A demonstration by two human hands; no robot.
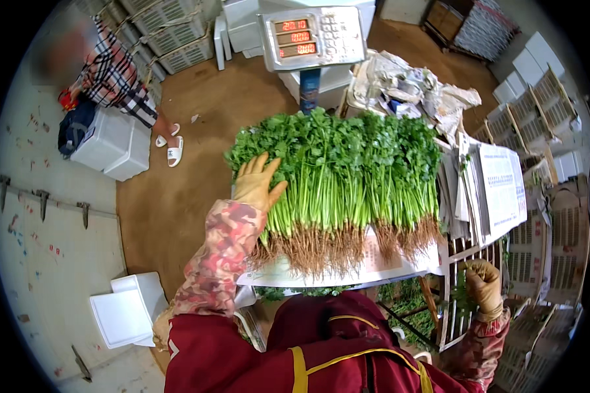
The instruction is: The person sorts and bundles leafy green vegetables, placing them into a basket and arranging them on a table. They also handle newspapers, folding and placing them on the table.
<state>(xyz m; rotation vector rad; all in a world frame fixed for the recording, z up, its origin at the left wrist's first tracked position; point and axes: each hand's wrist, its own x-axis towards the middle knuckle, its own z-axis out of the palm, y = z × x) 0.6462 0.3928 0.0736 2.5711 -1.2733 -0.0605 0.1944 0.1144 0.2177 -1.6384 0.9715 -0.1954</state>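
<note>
A wide row of coriander (334,177) lies in front of me, leaves away from me and brown roots toward me. White paper sheets (282,275) lie beneath it on the scale. My left hand (255,183), in a tan glove, rests flat on the row's left end with fingers spread. Off to the right of the row, my gloved right hand (484,288) is closed, fingers curled round a small green sprig (464,296). Its fingertips are partly hidden. Behind the leaves stands the scale's lit display (313,38) on a blue post.
Stacked newspaper sheets (498,187) lie right of the coriander, by a metal rack (462,311). A heap of plastic wrappings (413,88) sits beyond. Plastic crates (557,229) line the right side. A person in a checked shirt (115,65) sits on a white foam box (111,147) far left.
</note>
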